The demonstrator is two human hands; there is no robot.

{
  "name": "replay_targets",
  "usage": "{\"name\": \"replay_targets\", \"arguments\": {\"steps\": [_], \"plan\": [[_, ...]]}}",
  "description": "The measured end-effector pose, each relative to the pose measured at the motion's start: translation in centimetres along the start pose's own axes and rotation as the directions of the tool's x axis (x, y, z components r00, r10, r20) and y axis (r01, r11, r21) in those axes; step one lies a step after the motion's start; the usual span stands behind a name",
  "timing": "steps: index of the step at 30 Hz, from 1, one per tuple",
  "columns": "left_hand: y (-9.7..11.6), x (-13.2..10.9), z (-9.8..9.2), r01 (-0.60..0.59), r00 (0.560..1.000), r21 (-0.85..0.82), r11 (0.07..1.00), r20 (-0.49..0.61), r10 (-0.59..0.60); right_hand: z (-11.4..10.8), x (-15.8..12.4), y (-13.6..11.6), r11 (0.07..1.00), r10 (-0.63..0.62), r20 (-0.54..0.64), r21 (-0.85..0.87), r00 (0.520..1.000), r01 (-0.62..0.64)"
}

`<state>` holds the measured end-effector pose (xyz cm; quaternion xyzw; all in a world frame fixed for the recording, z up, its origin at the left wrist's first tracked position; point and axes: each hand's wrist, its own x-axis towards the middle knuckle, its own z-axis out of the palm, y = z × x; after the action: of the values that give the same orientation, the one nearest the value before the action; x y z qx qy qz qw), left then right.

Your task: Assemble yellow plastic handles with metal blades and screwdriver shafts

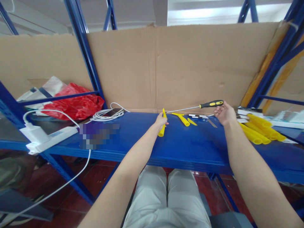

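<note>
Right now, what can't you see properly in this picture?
All in the head view:
Part of the yellow tube: hidden by the left hand.
The tip of the screwdriver: too small to tell if it touches the tube.
Whatever's under the blocky patch: blurred out.
Inside the red bag: hidden by its crumpled plastic.

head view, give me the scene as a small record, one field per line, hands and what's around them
left hand: grips a yellow tube, open end toward the person
right hand: holds a screwdriver by its handle end
screwdriver tip: at the held tube's upper part; depth unclear
tabletop middle: split yellow piece on the blue table
right side: pile of yellow tubes
left side: red bag, white power strip
back: cardboard
</note>
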<state>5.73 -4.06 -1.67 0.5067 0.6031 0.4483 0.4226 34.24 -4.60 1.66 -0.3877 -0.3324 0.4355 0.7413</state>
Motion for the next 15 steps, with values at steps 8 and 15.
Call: {"name": "replay_targets", "arguments": {"steps": [8,15], "plan": [[-0.2,0.3,0.1,-0.007,1.0,0.001,1.0,0.003,0.007,-0.8,1.2,0.5,0.999,0.022,-0.024,0.028,0.999,-0.021],[-0.2,0.5,0.0,0.001,1.0,0.001,1.0,0.004,-0.001,-1.2,1.7,1.0,0.998,0.018,-0.017,0.054,1.0,-0.017]]}}
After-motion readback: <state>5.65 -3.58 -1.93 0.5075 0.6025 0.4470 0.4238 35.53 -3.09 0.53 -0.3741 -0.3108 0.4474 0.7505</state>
